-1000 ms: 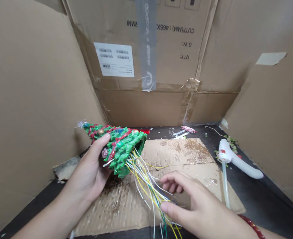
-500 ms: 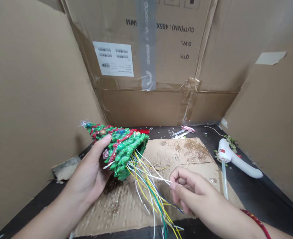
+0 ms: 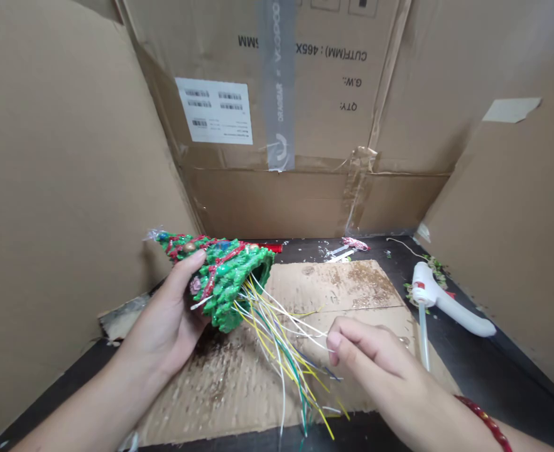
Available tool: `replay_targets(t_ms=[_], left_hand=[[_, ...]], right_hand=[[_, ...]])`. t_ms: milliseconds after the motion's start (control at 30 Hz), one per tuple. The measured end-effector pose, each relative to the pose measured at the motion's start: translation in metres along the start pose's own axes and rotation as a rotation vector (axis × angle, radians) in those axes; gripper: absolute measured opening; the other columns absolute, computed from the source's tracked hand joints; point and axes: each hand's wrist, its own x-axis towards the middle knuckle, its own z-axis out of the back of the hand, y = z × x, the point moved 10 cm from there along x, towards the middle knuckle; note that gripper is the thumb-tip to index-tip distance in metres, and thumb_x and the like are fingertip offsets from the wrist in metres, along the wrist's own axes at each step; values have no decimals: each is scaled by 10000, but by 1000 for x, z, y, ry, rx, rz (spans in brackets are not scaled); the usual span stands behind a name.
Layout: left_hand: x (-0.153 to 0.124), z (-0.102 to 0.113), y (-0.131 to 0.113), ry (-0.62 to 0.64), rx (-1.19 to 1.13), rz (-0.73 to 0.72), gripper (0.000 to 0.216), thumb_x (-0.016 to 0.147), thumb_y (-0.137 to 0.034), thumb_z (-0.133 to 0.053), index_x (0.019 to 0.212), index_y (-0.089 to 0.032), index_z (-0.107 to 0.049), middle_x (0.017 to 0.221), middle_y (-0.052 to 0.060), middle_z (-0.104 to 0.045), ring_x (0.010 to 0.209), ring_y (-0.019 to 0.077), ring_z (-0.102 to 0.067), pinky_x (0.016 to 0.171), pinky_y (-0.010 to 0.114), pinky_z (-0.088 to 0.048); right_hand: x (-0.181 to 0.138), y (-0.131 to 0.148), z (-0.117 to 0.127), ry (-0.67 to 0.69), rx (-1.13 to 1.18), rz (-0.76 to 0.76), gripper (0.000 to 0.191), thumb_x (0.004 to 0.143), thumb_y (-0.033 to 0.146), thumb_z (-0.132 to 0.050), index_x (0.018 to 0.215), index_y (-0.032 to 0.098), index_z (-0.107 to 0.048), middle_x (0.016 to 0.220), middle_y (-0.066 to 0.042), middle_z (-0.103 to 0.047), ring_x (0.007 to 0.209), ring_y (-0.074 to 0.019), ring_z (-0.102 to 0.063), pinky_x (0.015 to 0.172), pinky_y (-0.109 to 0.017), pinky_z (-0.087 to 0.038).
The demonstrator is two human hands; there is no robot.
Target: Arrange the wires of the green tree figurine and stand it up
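Observation:
My left hand (image 3: 176,314) grips a small green Christmas tree figure (image 3: 232,276) with red garlands and coloured baubles. The tree lies tilted on its side, its tip to the left and its hollow base facing right. From that opening hangs a loose bundle of thin wires (image 3: 281,351), white, yellow, green and dark blue. My right hand (image 3: 366,358) pinches the ends of white wires (image 3: 305,326) between thumb and forefinger, holding them out to the right of the bundle. The palm side of my left hand is hidden behind the tree.
Beneath the hands lies a glue-stained cardboard sheet (image 3: 343,282) on a dark table (image 3: 475,370). A white glue gun (image 3: 451,304) with its glue stick rests at the right. Cardboard walls (image 3: 277,201) enclose the back and sides. Scraps (image 3: 352,245) lie behind the sheet.
The tree and my left hand have shifted slightly left. My right hand has moved a little right, its fingers closing tighter on the white wires, and the loose wires have swung.

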Motion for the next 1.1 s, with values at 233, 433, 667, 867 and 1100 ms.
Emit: replay_targets(t_ms=[233,433,667,867,1100], left_hand=[[2,2,-4,-25,-23,-2,414,744,-282,-680,1146,-221,-600,1012,28,-593,768,107,-587,775,176,-480],[5,5,-5,-37,8,-4,447,726,-314,-696,1154,-245,-588,1056,20,-581,767,111,-589,752,181,-487],[5,3,-4,-1,-13,-9,500,666,-315,-752,1132,-216,-603,1015,26,-591,828,137,-586,773,187,-486],[5,2,-3,15,4,-19,695,447,-238,-837,1101,-184,-609,1006,26,-593,889,172,-578,782,182,-486],[7,3,-1,10,10,-14,719,427,-196,-824,1110,-192,-603,978,20,-600,868,161,-585,792,181,-484]], right_hand=[[1,8,-1,-44,-327,98,355,952,356,-316,661,166,-387,593,19,-469,554,-94,-425,523,-253,-253],[-2,16,0,-61,-296,175,338,945,305,-340,637,166,-333,556,29,-407,511,-80,-370,493,-242,-243],[-9,32,8,-151,-286,311,285,883,189,-395,614,167,-302,527,37,-333,471,-64,-315,461,-219,-245],[-26,63,10,-279,-435,568,240,794,94,-434,592,155,-320,495,44,-334,445,-45,-314,465,-190,-268],[-39,78,6,-357,-593,713,264,771,106,-439,533,160,-340,464,27,-367,441,-70,-329,470,-211,-292]])
